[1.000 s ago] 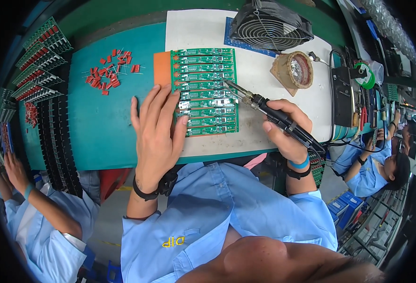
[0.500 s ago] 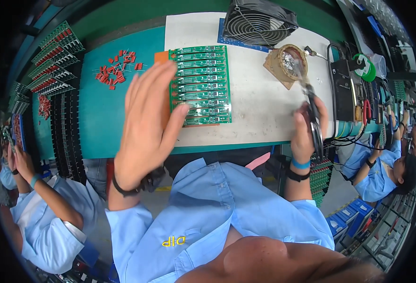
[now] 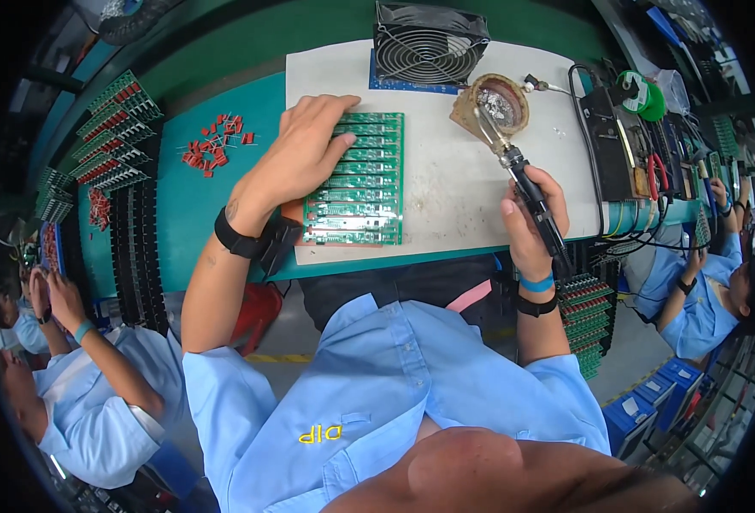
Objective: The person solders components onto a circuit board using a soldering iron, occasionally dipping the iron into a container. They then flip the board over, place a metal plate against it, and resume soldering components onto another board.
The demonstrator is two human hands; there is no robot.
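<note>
A panel of narrow green circuit boards (image 3: 356,181) lies on the white sheet in front of me, over an orange piece (image 3: 292,210). My left hand (image 3: 300,156) rests across the panel's upper left part, its fingers stretched out and the thumb apart on the boards. In my right hand (image 3: 531,227) is a soldering iron (image 3: 535,198) with a black handle. Its metal tip points up and left at the rim of a round brown pot (image 3: 521,113) that has silvery bits in it. Whether the tip touches the pot I cannot tell.
Loose red components (image 3: 205,158) lie on the green mat at left. Stacked boards (image 3: 119,128) and black rails (image 3: 134,235) stand beyond them. A black fan (image 3: 429,50) is at the back. At right are a green wire spool (image 3: 649,98), red-handled pliers (image 3: 657,173) and cables. People work on both sides.
My left hand has come down onto the panel's upper left. The soldering iron has swung left, its tip now at the pot's near left side. The view has shifted slightly.
</note>
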